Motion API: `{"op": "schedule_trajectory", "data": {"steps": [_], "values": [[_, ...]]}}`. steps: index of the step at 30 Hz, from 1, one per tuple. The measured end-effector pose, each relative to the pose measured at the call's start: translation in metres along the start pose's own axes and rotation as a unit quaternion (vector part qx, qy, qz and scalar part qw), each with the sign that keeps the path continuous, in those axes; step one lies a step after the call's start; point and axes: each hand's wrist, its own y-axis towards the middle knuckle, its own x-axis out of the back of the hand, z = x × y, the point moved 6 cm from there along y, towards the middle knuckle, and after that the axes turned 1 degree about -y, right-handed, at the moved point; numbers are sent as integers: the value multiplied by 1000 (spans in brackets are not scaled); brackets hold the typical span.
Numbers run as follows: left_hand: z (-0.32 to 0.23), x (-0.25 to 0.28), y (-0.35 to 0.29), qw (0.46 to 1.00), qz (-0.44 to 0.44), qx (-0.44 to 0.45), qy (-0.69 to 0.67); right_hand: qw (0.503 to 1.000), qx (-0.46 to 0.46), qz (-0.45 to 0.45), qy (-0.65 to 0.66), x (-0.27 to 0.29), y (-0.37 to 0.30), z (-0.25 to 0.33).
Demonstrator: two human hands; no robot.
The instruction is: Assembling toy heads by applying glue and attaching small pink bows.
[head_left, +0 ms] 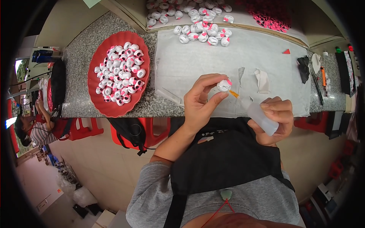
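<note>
Between thumb and fingers, my left hand [201, 100] pinches a small round white piece with a pink patch [224, 85]. My right hand [275, 119] is wrapped round a translucent squeeze bottle [263, 118]. The bottle's narrow orange-yellow nozzle [234, 94] points up and left, its tip at or very close to the white piece; whether they touch I cannot tell. Both hands are over the near edge of a white sheet [178, 64] on the counter. Left of them, a red scalloped plate [95, 76] carries many similar white pieces with pink and dark parts.
More white pieces [205, 32] lie along the sheet's far edge and on the shelf behind, beside a heap of pink parts [270, 22]. Paper scraps [262, 81] rest on the sheet. Tools and a black rag [303, 69] are at right. Another person [38, 129] sits far left.
</note>
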Motion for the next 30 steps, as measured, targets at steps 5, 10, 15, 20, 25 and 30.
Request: {"op": "schedule_trajectory", "data": {"steps": [5,10,15,20,25,30], "values": [[-2,0,-1,999,8,-16,35,1000,-4,8,5,-1,-1,0],[-4,2,0,997,4,-28,68,999,19,12,25,1,2,1],[-2,8,1,999,-16,-7,49,999,-28,-6,26,8,6,-8],[-3,33,12,995,-92,-1,-27,981,-192,29,14,23,40,-65],[-17,40,11,994,-110,-11,-16,964,-241,112,3,14,109,-144],[-12,40,-3,995,-80,25,-45,891,-54,167,-419,-17,156,-221]]}}
